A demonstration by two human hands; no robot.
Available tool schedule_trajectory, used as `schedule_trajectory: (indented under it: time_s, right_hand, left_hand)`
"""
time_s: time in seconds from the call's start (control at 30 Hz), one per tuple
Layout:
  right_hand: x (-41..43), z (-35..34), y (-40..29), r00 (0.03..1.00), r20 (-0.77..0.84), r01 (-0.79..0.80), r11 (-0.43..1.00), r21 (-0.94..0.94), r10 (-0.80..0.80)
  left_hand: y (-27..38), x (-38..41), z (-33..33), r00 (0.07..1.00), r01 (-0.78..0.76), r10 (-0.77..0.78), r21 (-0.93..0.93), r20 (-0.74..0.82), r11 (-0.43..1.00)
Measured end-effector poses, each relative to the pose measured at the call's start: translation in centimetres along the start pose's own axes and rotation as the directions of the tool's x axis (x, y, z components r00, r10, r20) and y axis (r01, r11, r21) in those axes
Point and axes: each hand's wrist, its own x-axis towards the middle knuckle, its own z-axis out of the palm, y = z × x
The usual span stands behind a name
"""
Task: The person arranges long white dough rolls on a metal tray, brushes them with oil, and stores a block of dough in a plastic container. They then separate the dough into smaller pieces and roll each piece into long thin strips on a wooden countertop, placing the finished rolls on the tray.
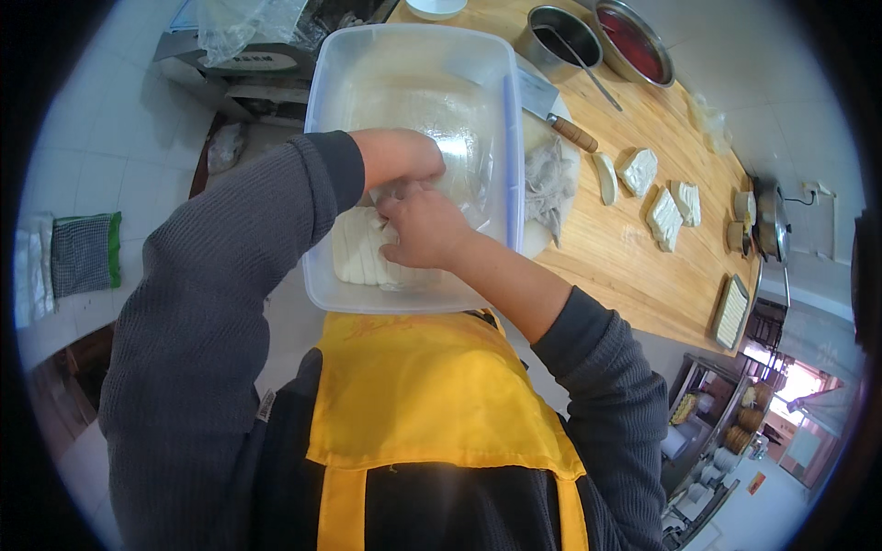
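Observation:
Both hands reach into a large translucent plastic tub [413,34] right in front of me. Strips of white dough [358,251] lie side by side at its near left. My left hand [417,162] is bent down inside, its fingers largely hidden behind the other hand. My right hand [427,224] lies over the dough, fingers bent, at a clear plastic film [475,200] that spreads over the tub's floor. Whether the fingers of either hand grip the film or the dough cannot be made out.
On the wooden worktop [592,241] at the right are a cleaver [537,96], a grey cloth [548,179], several dough pieces [665,217], a steel pot [561,45] with a ladle and a steel bowl [634,45] of red liquid. A grey machine [255,62] stands at the upper left.

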Motion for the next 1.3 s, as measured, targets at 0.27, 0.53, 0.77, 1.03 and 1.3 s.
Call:
schedule_trajectory:
  time_s: [0.27,0.53,0.77,1.03,1.3]
  right_hand:
    - [0.9,-0.5,-1.3,0.968,0.246,-0.058,0.997,0.05,0.044]
    - [-0.7,-0.9,-0.4,0.98,0.084,0.169,0.979,0.116,-0.179]
    - [-7.2,-6.3,-3.4,0.899,-0.236,0.362,0.929,-0.075,-0.369]
    - [-18.1,-16.0,1.7,0.645,-0.732,0.275,0.96,-0.045,-0.219]
    - [-31.6,-19.7,13.0,0.186,-0.861,-0.432,0.827,0.36,0.473]
  left_hand:
    - [-0.5,1.1,-0.5,0.992,-0.105,0.075,0.311,0.106,0.945]
    - [2.5,-0.5,-1.4,0.95,-0.286,0.122,0.645,0.287,0.709]
    - [2.8,-1.1,-1.5,0.92,-0.392,0.309,0.573,0.24,0.72]
    - [2.2,-2.3,-1.4,0.842,-0.539,0.528,0.209,0.107,0.816]
    - [1.4,-2.2,-1.4,0.921,-0.387,0.334,0.546,0.199,0.743]
